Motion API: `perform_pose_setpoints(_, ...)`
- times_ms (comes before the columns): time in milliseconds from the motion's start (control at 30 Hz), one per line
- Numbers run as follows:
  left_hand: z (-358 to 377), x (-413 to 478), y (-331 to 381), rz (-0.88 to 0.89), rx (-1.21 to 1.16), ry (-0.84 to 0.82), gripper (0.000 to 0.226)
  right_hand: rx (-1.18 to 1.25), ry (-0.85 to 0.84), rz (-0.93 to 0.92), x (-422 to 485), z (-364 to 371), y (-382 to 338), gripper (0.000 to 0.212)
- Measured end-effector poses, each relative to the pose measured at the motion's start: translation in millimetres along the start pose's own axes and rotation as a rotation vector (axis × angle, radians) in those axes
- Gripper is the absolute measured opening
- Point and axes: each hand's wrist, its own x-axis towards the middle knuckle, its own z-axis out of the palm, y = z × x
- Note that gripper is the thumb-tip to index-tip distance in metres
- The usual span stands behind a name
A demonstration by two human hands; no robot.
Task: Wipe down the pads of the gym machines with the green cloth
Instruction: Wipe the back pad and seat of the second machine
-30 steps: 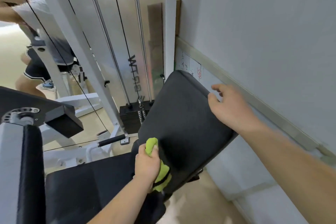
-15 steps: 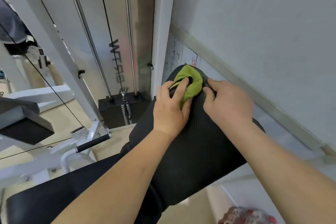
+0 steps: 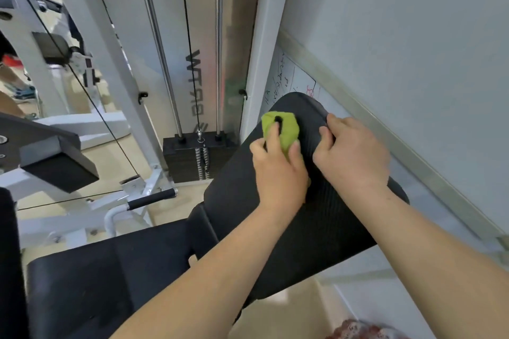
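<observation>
- Green cloth [image 3: 281, 131] lies bunched on the upper end of the black back pad [image 3: 316, 226], close to its rounded top edge.
- The left hand [image 3: 279, 173] covers the lower part of the cloth and presses it against the pad. Its fingers are spread and slightly bent over the fabric, and the thumb lies along the cloth's right side, so the cloth is held between thumb and fingers.
- The right hand [image 3: 351, 153] sits just beside the left, nearer the wall. Its fingers are curled together over the pad's upper right edge and grip it.
- The back pad is tilted, with its top near the grey wall [image 3: 413, 36]. Its ribbed surface faces the camera.
- A flat black seat pad [image 3: 110, 278] joins the back pad at the lower left.
- Behind the pad's top, a whiteboard [image 3: 293, 81] with handwriting leans against the wall.
- To the left stands the weight stack [image 3: 190, 159], with two chrome guide rods [image 3: 219, 63] and a black cable [image 3: 187, 36] rising from it.
- A short handle with a black grip [image 3: 151, 201] juts from the white frame near the floor.
</observation>
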Motion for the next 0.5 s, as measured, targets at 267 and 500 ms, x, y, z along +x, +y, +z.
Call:
perform_pose_setpoints(267, -22.4, -53.3, -151.9, 0.020, 0.249, -0.053, 0.061, -0.043, 0.005, -0.036, -3.1, -1.7, 4.3, 0.063)
perform_pose_setpoints(500, -32.7, -0.4, -154.5, -0.527, 0.143, -0.024, 0.057, -0.065, 0.013, -0.040, 0.5, 2.4, 0.8, 0.064)
